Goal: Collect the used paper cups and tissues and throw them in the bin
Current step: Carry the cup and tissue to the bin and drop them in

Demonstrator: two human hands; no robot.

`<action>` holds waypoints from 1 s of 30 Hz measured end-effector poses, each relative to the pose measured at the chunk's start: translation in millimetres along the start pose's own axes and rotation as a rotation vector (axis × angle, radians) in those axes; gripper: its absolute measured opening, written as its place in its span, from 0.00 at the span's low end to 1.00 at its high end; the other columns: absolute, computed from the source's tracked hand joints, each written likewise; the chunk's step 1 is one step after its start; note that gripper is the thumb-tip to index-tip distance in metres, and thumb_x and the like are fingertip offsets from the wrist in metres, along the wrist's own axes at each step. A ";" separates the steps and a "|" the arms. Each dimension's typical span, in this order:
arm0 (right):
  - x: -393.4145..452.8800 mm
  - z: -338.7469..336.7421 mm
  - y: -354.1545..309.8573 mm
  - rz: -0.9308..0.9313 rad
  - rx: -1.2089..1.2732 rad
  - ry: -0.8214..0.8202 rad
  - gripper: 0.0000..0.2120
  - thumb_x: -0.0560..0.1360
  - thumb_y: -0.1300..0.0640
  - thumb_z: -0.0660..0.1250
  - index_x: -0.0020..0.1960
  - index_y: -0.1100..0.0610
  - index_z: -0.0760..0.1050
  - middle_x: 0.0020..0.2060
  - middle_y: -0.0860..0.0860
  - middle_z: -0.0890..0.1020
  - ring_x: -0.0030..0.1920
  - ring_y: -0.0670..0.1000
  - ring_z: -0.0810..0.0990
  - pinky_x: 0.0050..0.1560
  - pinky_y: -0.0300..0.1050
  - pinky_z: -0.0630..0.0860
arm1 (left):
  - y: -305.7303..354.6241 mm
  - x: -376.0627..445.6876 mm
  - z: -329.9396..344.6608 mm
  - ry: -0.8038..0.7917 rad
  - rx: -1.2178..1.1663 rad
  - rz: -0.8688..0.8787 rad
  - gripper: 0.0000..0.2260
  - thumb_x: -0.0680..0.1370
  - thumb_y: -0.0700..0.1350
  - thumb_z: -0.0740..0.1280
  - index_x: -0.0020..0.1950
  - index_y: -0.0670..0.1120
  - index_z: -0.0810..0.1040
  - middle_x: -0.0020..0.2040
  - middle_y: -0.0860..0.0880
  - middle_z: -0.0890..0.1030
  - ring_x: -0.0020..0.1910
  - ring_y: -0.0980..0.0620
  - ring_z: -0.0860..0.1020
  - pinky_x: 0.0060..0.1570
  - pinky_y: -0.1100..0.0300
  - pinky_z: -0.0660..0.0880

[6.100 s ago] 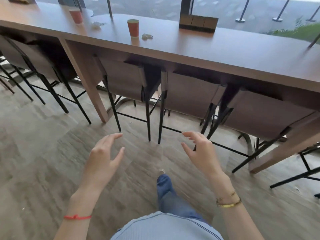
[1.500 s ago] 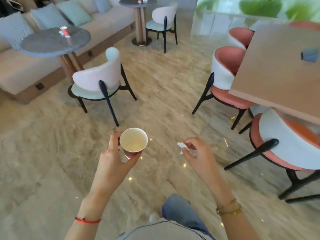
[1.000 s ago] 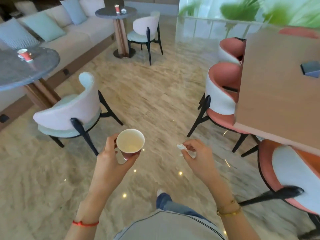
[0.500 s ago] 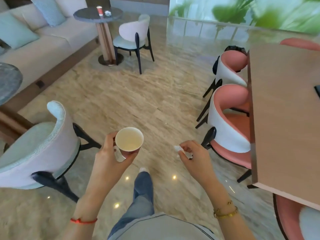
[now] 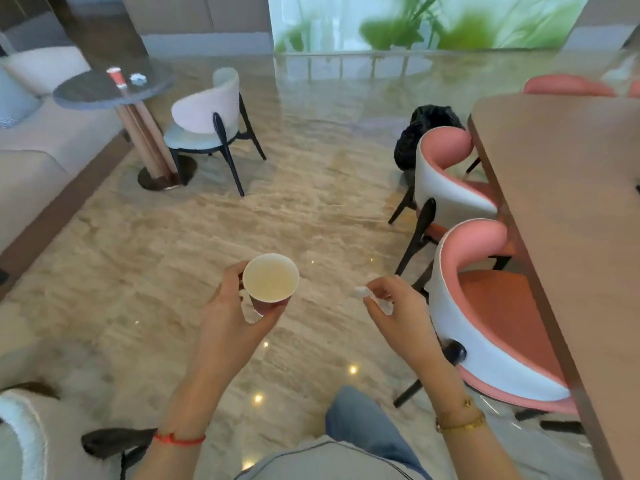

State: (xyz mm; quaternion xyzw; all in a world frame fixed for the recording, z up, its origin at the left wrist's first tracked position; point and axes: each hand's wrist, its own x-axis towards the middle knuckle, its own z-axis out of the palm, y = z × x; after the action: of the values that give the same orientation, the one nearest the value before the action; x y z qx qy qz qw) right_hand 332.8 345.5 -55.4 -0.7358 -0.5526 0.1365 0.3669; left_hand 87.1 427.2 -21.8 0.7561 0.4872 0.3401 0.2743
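Observation:
My left hand (image 5: 232, 317) grips an upright red paper cup (image 5: 270, 280) with a pale empty inside, held over the floor at centre. My right hand (image 5: 398, 313) pinches a small crumpled white tissue (image 5: 362, 292) between thumb and fingers. Far ahead on the right, a bin lined with a black bag (image 5: 420, 133) stands behind a pink chair, partly hidden by it. Another red paper cup (image 5: 117, 77) and a crumpled tissue (image 5: 138, 78) sit on a round grey table (image 5: 86, 93) at the far left.
Two pink-and-white chairs (image 5: 485, 306) stand along a long brown table (image 5: 571, 220) on the right. A pale chair (image 5: 207, 119) sits by the round table, and a beige sofa (image 5: 31, 157) runs along the left. A marble floor (image 5: 277, 202) stretches ahead.
I have walked forward with the cup and tissue still in my hands. The black-bagged bin and the far round table have come closer, and the near pale chair has slid out at the lower left.

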 end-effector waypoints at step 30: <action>651.6 -22.9 238.4 0.172 -0.011 0.136 0.04 0.75 0.59 0.70 0.49 0.58 0.78 0.43 0.50 0.80 0.46 0.47 0.78 0.48 0.37 0.73 | -9.5 679.1 304.0 -0.201 -0.167 0.098 0.29 0.66 0.55 0.76 0.62 0.61 0.65 0.55 0.72 0.71 0.55 0.70 0.72 0.47 0.74 0.70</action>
State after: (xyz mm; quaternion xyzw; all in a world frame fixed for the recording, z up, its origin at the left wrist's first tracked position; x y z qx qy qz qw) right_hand 746.0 903.1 -70.9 -0.7901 -0.4617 0.1143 0.3866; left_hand 519.1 1032.4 -49.0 0.7839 0.3898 0.3148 0.3668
